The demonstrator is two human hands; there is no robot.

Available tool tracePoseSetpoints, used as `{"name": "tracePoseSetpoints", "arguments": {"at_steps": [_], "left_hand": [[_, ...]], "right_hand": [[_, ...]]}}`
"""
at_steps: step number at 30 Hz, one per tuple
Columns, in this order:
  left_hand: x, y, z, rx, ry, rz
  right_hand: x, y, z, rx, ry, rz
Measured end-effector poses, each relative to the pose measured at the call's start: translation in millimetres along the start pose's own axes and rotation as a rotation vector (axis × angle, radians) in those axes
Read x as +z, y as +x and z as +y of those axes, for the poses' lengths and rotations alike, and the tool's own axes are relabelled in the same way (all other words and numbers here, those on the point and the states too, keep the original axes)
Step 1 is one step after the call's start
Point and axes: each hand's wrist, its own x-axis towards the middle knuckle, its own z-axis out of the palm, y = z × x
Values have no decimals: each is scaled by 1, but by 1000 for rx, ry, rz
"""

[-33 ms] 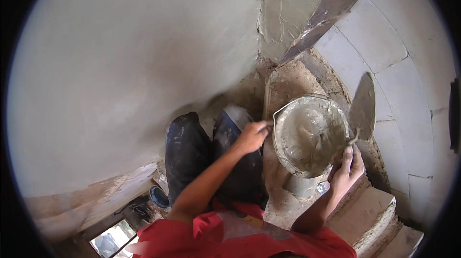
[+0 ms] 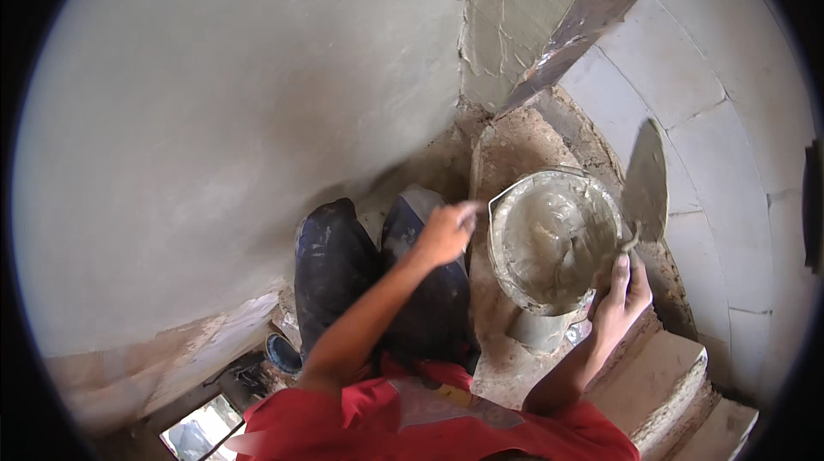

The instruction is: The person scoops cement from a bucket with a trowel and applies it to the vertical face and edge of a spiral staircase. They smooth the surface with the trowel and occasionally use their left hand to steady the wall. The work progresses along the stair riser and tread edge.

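Note:
My left hand (image 2: pixel 448 233) is raised just left of the bucket (image 2: pixel 554 242), fingers partly extended and blurred near its wire handle, with nothing visible in them. The bucket is coated and part-filled with wet grey mortar, its handle leaning to the left side. My right hand (image 2: pixel 627 294) grips the handle of a mortar-smeared trowel (image 2: pixel 645 178), its blade upright beside the bucket's right rim. My knees (image 2: pixel 339 255) in dark, stained trousers are left of the bucket.
A smooth grey wall (image 2: pixel 240 100) fills the left. Fresh plaster (image 2: pixel 506 23) covers a strip at the top. Pale slabs (image 2: pixel 721 169) curve along the right, concrete steps (image 2: pixel 652 375) descend at lower right. A blue container (image 2: pixel 283 354) sits at lower left beside a bright opening.
My left hand has moved slightly upward, and the trowel in my right hand has risen a little beside the bucket.

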Motion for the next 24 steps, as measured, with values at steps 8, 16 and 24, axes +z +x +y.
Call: {"name": "tracePoseSetpoints", "arguments": {"at_steps": [8, 16, 24], "left_hand": [[-136, 23, 97, 620, 905, 351], [-145, 50, 57, 127, -701, -341], [-154, 102, -25, 259, -276, 178]], "right_hand": [[24, -27, -50, -48, -84, -31], [55, -57, -72, 73, -258, 109], [110, 2, -92, -121, -882, -264]]}}
